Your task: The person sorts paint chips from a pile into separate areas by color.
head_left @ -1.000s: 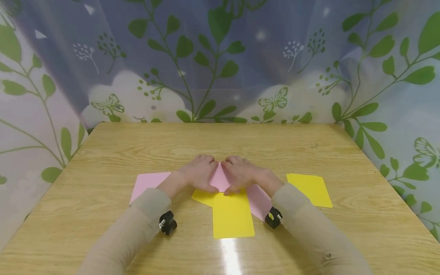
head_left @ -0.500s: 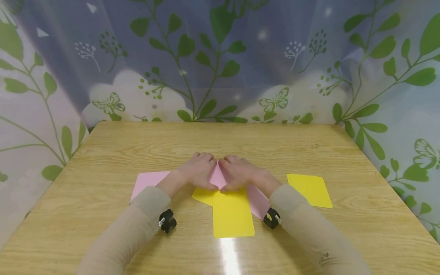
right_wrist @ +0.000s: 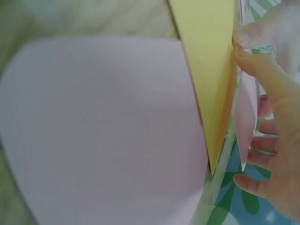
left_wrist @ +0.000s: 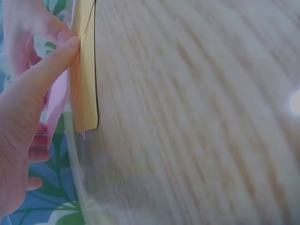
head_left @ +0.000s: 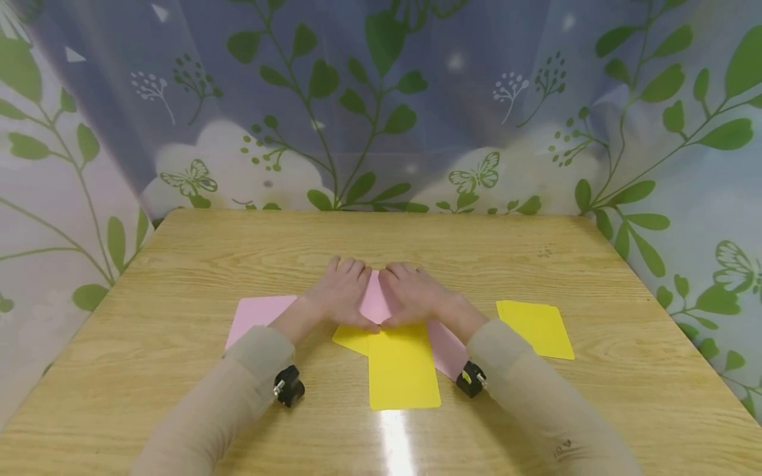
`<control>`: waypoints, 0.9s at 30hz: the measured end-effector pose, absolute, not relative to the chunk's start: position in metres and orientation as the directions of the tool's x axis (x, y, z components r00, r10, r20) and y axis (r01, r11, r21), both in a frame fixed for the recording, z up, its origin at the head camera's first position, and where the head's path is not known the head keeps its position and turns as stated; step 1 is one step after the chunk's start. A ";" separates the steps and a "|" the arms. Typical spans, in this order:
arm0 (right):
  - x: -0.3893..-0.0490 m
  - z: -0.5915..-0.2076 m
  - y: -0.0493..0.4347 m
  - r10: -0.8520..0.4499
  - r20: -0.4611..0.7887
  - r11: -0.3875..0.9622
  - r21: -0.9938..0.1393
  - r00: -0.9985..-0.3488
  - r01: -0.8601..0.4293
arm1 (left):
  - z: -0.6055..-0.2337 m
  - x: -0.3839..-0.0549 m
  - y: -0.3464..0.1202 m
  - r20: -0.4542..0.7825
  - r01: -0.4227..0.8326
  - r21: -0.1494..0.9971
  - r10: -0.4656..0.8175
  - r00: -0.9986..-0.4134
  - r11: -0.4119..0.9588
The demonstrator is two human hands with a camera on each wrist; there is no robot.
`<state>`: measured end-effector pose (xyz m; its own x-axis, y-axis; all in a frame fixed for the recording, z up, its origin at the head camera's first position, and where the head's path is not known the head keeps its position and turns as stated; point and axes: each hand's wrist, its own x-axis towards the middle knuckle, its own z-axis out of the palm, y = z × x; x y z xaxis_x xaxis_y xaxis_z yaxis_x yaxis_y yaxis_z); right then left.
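At the middle of the table, both hands hold one pink card (head_left: 374, 301) from its two sides. My left hand (head_left: 342, 291) has its thumb on the near side and its fingers behind; my right hand (head_left: 413, 291) mirrors it. In the right wrist view the pink card (right_wrist: 247, 112) stands raised between thumb and fingers. The thumb tips come together by the far edge of a yellow card (head_left: 405, 370). Another yellow card (head_left: 351, 338) shows partly beneath it at the left. A pink card (head_left: 446, 350) lies at an angle below the right wrist.
Another pink card (head_left: 258, 314) lies at the left, partly hidden by the left forearm. Yellow cards (head_left: 538, 327), seemingly stacked, lie beyond the right sleeve. A patterned curtain (head_left: 381, 132) surrounds the wooden table (head_left: 381, 231) at the back and sides.
Both hands have shifted slightly away from the body, and the pink card's top edge has moved up with them. The cards on the table stay where they were.
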<state>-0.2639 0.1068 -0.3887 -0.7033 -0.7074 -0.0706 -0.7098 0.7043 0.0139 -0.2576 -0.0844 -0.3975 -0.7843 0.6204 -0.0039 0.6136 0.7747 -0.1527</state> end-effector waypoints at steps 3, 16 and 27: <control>-0.264 -0.388 0.105 -0.713 -0.050 0.699 0.025 -0.699 -0.715 | -0.398 -0.258 -0.086 0.013 0.603 -0.170 0.614 -0.789 0.779; -0.258 -0.386 0.084 -0.758 0.022 0.648 0.137 -0.652 -0.749 | -0.395 -0.249 -0.104 0.033 0.593 -0.079 0.596 -0.802 0.801; -0.251 -0.383 0.068 -0.727 0.021 0.681 0.152 -0.687 -0.716 | -0.388 -0.232 -0.135 0.128 0.568 -0.112 0.579 -0.805 0.815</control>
<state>-0.2510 0.0678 -0.3829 -0.6868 -0.7266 0.0206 -0.7162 0.6812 0.1515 -0.2325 -0.1355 -0.3881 -0.8054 0.5787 0.1284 0.5681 0.8154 -0.1116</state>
